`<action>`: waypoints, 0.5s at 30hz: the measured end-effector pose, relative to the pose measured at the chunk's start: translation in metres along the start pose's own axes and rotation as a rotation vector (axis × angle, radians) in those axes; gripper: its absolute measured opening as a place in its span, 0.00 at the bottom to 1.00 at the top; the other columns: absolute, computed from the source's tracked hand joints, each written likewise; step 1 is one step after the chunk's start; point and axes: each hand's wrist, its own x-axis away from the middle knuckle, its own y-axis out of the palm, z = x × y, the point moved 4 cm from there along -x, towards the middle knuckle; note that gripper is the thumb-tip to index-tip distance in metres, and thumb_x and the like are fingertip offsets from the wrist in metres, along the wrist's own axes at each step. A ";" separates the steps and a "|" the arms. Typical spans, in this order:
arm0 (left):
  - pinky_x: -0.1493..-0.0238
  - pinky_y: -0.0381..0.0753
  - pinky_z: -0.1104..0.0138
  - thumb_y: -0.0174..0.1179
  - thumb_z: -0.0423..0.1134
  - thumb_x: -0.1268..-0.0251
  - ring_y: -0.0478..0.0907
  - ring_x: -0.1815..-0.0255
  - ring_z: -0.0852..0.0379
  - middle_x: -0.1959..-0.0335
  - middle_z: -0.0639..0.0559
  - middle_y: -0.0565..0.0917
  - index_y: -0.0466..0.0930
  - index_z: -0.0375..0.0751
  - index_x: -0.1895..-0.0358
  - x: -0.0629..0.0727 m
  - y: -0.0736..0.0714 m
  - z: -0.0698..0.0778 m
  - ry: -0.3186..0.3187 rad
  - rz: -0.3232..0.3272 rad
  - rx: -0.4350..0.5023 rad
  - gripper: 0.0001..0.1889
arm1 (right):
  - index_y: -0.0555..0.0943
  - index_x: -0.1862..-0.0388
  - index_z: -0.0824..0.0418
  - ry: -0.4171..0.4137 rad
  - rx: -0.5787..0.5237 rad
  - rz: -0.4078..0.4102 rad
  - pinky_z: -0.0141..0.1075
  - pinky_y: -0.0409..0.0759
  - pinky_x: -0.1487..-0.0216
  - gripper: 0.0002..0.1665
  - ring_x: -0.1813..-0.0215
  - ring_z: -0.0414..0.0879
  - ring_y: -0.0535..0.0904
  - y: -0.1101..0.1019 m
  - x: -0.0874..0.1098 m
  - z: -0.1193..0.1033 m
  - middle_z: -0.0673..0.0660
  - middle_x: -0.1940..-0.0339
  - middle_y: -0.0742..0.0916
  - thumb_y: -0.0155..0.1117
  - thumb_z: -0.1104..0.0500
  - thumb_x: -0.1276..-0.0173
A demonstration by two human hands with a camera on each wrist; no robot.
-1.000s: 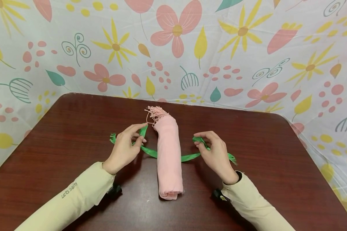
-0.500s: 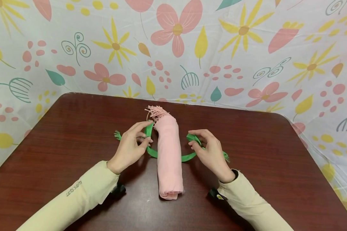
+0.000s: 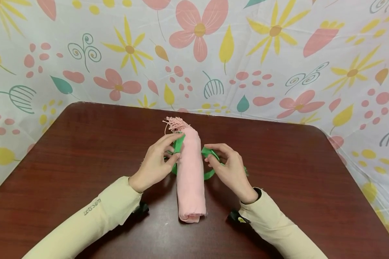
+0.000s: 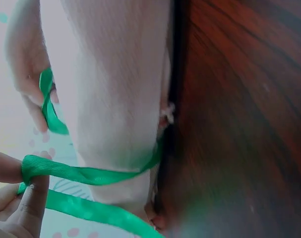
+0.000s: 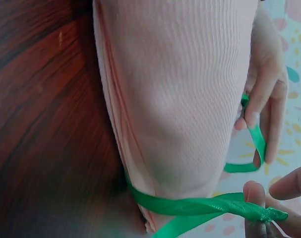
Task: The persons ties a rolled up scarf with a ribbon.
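A rolled pink scarf (image 3: 191,180) lies lengthwise on the table, its fringe (image 3: 176,124) at the far end. Beneath it passes a green ribbon (image 3: 209,175), one end rising on each side. At the scarf's left edge, my left hand (image 3: 155,163) pinches one length of ribbon between thumb and fingers. My right hand (image 3: 228,167) pinches the other length just off the right side. In the left wrist view the ribbon (image 4: 90,174) loops over a finger; the right wrist view shows the ribbon (image 5: 190,204) twisted between the fingertips.
The dark reddish-brown wooden table (image 3: 94,144) has rounded far corners. Behind its back edge hangs a white cloth (image 3: 142,21) printed with flowers and leaves. Black devices (image 3: 141,209) sit under both wrists, by the cream sleeves (image 3: 110,205).
Both hands have moved inward toward the scarf, bringing the ribbon lengths in close to its sides. The left hand now overlaps the scarf's left edge. The scarf has stayed in place.
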 end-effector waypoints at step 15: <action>0.62 0.82 0.69 0.60 0.21 0.42 0.81 0.65 0.56 0.40 0.46 0.74 0.69 0.39 0.35 -0.004 0.015 0.010 0.010 -0.073 0.060 0.30 | 0.82 0.48 0.61 0.017 -0.076 -0.080 0.37 0.84 0.63 0.15 0.63 0.48 0.87 0.013 -0.006 -0.010 0.61 0.52 0.86 0.63 0.61 0.34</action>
